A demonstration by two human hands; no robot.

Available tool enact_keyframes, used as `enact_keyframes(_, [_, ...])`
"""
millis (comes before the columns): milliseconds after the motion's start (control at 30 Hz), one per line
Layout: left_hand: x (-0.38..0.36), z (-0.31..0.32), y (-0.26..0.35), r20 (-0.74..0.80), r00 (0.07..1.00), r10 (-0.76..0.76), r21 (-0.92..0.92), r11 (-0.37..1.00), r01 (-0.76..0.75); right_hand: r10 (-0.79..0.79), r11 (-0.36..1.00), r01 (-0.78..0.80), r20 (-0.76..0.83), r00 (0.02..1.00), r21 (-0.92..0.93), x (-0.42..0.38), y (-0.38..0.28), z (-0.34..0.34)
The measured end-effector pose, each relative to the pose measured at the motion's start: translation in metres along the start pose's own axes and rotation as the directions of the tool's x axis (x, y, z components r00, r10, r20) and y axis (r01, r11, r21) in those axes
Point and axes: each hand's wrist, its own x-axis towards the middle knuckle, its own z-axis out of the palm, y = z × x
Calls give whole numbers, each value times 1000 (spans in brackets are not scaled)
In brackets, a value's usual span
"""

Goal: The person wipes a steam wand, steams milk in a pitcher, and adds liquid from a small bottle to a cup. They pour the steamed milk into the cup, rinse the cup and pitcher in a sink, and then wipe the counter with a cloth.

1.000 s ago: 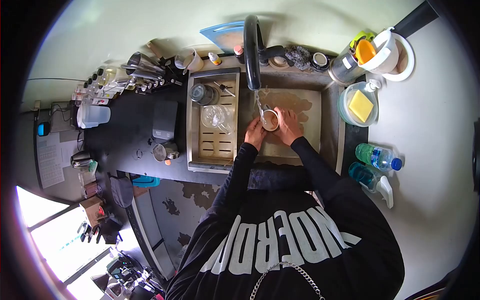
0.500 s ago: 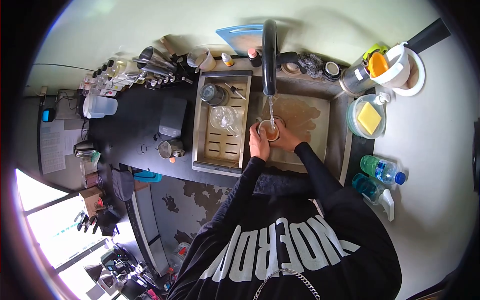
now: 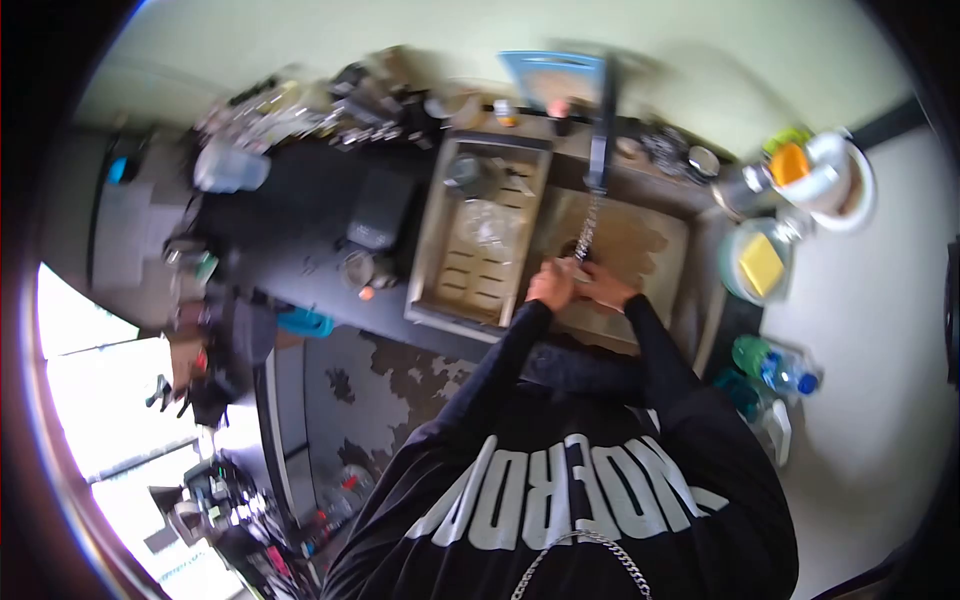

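Both hands are together over the sink (image 3: pixel 680 300), under the black faucet (image 3: pixel 603 120). My left hand (image 3: pixel 553 284) is closed round the near left side of a small cup (image 3: pixel 571 250), and my right hand (image 3: pixel 606 289) wraps it from the right. Fingers hide most of the cup, and the picture is blurred by motion. A stream of water (image 3: pixel 588 225) runs down from the spout to the cup and fingertips. Left of my hands, a slotted metal drain tray (image 3: pixel 458 290) holds a clear glass vessel (image 3: pixel 490 224) and a dark-topped jar (image 3: pixel 465 174).
A black scale (image 3: pixel 382 208) and a metal pitcher (image 3: pixel 366 270) stand on the dark counter to the left. On the right are a yellow sponge (image 3: pixel 761 265) on a round tub, a plastic bottle (image 3: pixel 775 365) and a spray bottle (image 3: pixel 780 430). A blue board (image 3: pixel 550 75) leans behind the faucet.
The view has turned and shifted, so the sink and tray sit further right. The cup's open mouth faced up and showed brownish liquid before; now fingers cover most of it.
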Motion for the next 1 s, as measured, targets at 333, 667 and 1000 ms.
enact_keyframes(333, [64, 59, -25, -329, 878, 349, -160, 895, -416, -447, 880, 462, -524, 725, -111, 33, -6, 11])
enact_keyframes(667, [32, 16, -10, -120, 949, 292, 84, 955, -283, -448, 887, 332, -419, 790, -322, -18, -27, 4])
enact_keyframes(1000, [8, 12, 13, -161, 917, 366, -40, 926, -377, -477, 787, 140, -450, 755, -601, -11, -22, 19])
